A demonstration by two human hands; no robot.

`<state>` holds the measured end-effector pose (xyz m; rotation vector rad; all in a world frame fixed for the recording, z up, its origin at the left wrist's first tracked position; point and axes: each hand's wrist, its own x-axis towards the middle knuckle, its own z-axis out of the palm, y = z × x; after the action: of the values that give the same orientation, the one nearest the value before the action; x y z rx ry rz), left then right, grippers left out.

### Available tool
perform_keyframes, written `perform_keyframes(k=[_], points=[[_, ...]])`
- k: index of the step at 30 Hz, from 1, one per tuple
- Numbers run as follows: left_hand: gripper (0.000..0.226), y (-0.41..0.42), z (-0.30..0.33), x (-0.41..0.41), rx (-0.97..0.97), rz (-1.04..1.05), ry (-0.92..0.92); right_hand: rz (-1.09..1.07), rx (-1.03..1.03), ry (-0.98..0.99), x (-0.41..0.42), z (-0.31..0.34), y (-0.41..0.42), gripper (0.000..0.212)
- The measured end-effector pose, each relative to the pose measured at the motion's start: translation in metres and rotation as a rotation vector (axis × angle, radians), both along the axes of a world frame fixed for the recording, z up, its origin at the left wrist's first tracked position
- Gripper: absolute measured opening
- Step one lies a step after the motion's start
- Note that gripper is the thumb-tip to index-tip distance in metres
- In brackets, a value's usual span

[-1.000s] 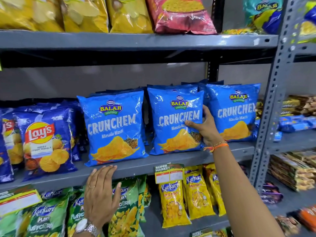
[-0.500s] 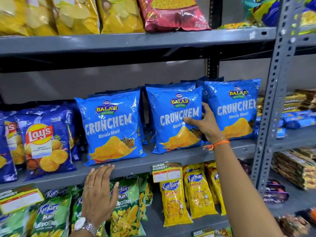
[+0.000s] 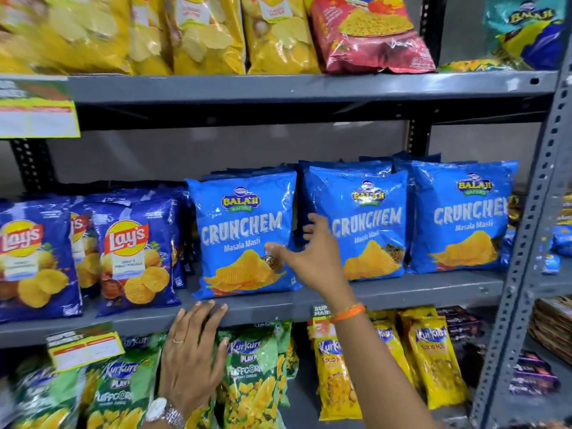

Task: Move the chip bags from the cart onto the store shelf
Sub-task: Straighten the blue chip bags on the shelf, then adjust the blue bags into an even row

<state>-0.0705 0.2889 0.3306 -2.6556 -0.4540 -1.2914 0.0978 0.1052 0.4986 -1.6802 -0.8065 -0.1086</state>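
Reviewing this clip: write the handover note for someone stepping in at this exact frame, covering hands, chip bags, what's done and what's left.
Left hand: empty, palm flat against the front edge of the middle shelf.
Right hand: open, fingers spread, holding nothing, in front of the gap between the left Crunchem bag and the middle Crunchem bag.
Bags: three blue Crunchem rows face forward and upright on the middle shelf, the third Crunchem bag at the right, with more stacked behind. Lay's bags sit to their left.
Done: those rows are shelved.
Left: the cart is out of view, so remaining bags cannot be judged; check it.
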Motion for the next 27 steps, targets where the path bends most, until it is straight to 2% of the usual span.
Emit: perform_keyframes(k=[2,5,8,10,18,22,24,27], points=[[0.053,0.004,0.001,-0.003,-0.037,0.012,-0.001,0.046,-0.025,0.075,0.002,-0.006,0.025,0.107],[0.053,0.009,0.001,-0.007,-0.057,0.015,0.022,0.099,0.056,0.196,0.012,-0.018,0.043,0.093],[0.052,0.009,0.002,-0.009,-0.072,0.001,0.037,0.141,0.14,0.197,0.017,-0.029,0.05,0.069],[0.052,0.01,0.002,-0.01,-0.071,-0.008,0.028,0.129,0.172,0.17,0.017,-0.03,0.051,0.062],[0.054,0.007,0.001,-0.008,-0.079,-0.035,0.002,0.07,0.108,0.17,0.022,-0.027,0.049,0.084],[0.053,0.003,0.004,-0.007,-0.078,-0.031,0.002,0.008,0.046,0.145,0.02,-0.024,0.043,0.081],[0.054,0.002,0.005,-0.01,-0.066,-0.051,-0.002,-0.069,0.009,0.07,0.01,-0.021,0.039,0.084],[0.056,0.008,0.003,-0.025,-0.054,-0.063,-0.039,-0.276,-0.04,-0.177,-0.019,-0.02,0.039,0.097]])
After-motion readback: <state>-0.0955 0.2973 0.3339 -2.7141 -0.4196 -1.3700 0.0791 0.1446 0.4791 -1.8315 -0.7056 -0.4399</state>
